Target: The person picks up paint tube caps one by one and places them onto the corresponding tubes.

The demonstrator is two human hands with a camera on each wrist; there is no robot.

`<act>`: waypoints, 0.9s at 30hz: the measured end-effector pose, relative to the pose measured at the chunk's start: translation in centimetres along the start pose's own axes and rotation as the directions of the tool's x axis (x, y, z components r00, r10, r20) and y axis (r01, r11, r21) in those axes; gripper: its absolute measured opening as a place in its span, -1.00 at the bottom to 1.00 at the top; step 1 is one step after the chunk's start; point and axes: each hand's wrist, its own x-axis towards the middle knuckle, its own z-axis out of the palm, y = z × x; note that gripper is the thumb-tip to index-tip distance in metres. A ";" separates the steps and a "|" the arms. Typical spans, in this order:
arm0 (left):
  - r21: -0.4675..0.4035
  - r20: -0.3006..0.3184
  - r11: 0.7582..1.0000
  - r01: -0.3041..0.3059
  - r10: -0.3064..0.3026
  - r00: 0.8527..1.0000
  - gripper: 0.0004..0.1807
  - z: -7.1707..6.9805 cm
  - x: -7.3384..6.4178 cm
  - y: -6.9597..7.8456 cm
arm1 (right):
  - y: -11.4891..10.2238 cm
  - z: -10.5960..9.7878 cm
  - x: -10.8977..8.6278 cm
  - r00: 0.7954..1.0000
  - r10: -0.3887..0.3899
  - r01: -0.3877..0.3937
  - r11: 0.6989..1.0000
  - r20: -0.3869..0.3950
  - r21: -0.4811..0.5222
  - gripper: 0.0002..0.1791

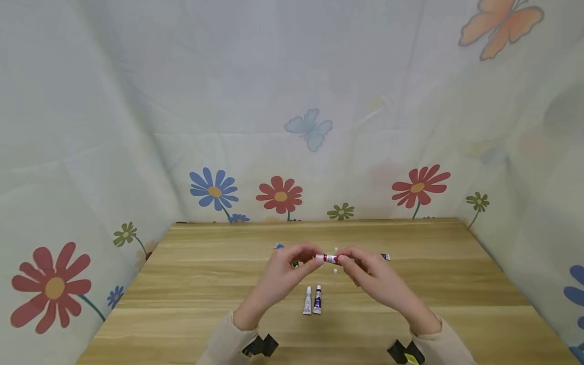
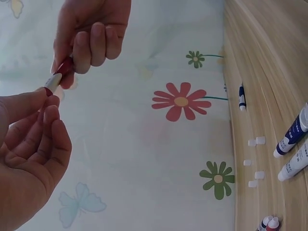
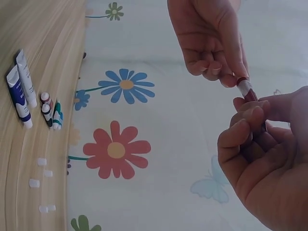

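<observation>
Pinching a small red-and-white paint tube (image 1: 331,259) above the wooden table (image 1: 182,284), my left hand (image 1: 286,267) and right hand (image 1: 376,281) hold it lengthwise side to side, white tip leftward.

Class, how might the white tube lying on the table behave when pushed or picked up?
The white tube probably resists rolling, since one end looks flat and wide. It is small and slim, so it is likely light to lift.

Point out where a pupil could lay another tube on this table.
The table looks bare left of the left hand, out to the flowered cloth, and right of the small navy tube beside the right hand. Crowded: the middle, where a white tube and a dark tube lie side by side, with white caps beyond them.
</observation>
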 end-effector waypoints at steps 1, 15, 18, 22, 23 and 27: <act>0.000 -0.003 1.000 0.001 -0.001 1.000 -0.82 0.0 0.0 0.1 | 0.1 0.0 0.1 1.000 0.010 -0.010 1.000 0.005 0.008 -0.82; -0.029 -0.014 1.000 -0.004 0.004 1.000 -0.80 -0.3 0.1 -0.3 | 1.5 0.2 0.2 0.998 0.058 -0.059 0.998 -0.010 -0.024 -0.54; -0.036 -0.023 0.999 0.005 -0.006 1.000 -0.81 -0.5 0.1 -0.4 | 1.7 0.2 0.4 0.997 -0.013 0.010 0.999 -0.073 -0.043 -0.57; -0.025 -0.027 0.999 0.020 -0.020 0.999 -0.80 -0.7 0.0 -0.4 | 2.4 0.3 0.5 0.978 -0.137 0.118 0.985 -0.156 -0.125 -0.65; -0.025 -0.027 0.999 0.023 -0.023 0.999 -0.79 -0.7 0.0 -0.4 | 2.4 0.3 0.5 0.971 -0.167 0.140 0.977 -0.172 -0.158 -0.66; -0.036 -0.023 0.998 0.047 -0.048 0.999 -0.78 -0.8 0.1 -0.4 | 2.4 0.3 0.6 0.933 -0.299 0.239 0.930 -0.201 -0.278 -0.64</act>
